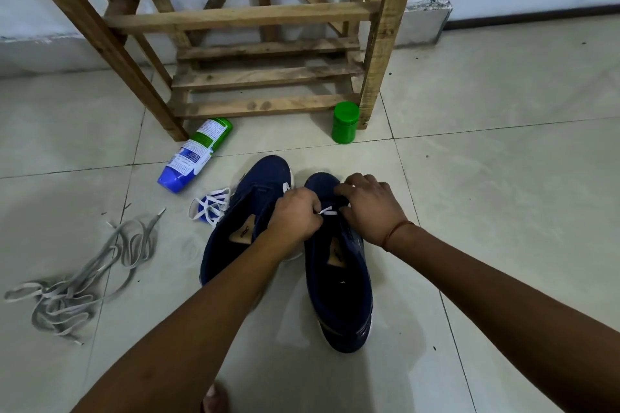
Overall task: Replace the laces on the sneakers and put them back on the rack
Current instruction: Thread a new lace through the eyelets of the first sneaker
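Note:
Two navy sneakers stand side by side on the tiled floor, toes toward the wooden rack (255, 15). The left sneaker (248, 208) has no lace showing. Over the right sneaker (339, 278) both hands work at its eyelets. My left hand (295, 218) pinches a white lace (328, 211) where it crosses the tongue. My right hand (369, 208) curls over the shoe's far side and holds the same lace. A bundled white lace (209, 206) lies left of the left sneaker. The old grey laces (84, 275) lie in a loose tangle further left.
A blue, white and green bottle (194, 154) lies on its side near the rack's left foot. A green jar (345, 122) stands by the rack's right leg. The rack's slatted shelves hold nothing visible. A toe (214, 396) shows at the bottom edge.

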